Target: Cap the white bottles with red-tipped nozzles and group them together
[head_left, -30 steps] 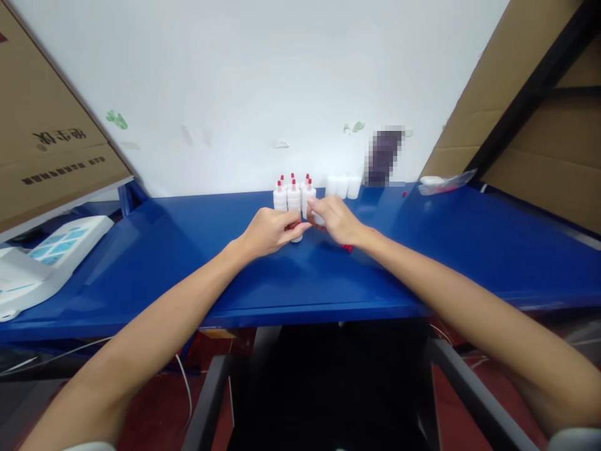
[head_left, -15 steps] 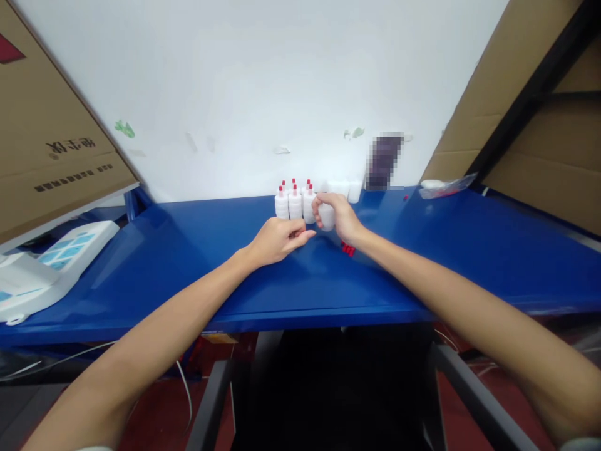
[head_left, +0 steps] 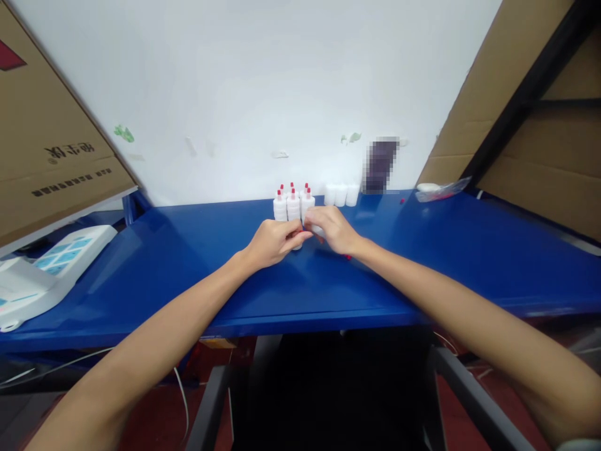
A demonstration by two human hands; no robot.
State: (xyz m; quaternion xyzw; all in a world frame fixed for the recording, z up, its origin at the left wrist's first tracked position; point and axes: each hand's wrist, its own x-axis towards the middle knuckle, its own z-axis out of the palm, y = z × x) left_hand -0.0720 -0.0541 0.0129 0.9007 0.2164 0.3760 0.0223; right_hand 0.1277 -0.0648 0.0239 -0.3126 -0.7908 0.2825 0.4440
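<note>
My left hand (head_left: 276, 242) is closed in a pinch in front of a group of bottles. A bit of red, like a small cap, shows at its fingertips, and a small white part pokes out below; the rest is hidden. Close against it, my right hand (head_left: 332, 229) is curled around a white plastic bottle (head_left: 318, 231), mostly covered by the fingers and tilted toward the left hand. Just behind stand several white squeeze bottles (head_left: 293, 206) with red-tipped nozzles, upright in rows. Small red caps (head_left: 348, 256) lie by my right wrist, partly hidden.
Several white bottles without red tips (head_left: 340, 195) stand by the wall. A plastic bag (head_left: 442, 191) and a single red cap (head_left: 402, 201) lie farther right on the blue table (head_left: 164, 263). A white device (head_left: 56, 266) sits at left, below a cardboard box (head_left: 61, 138).
My right hand has lowered and moved left with the white bottle, tilting it and meeting my left hand. My left hand stays almost in place; red now shows at its fingertips.
</note>
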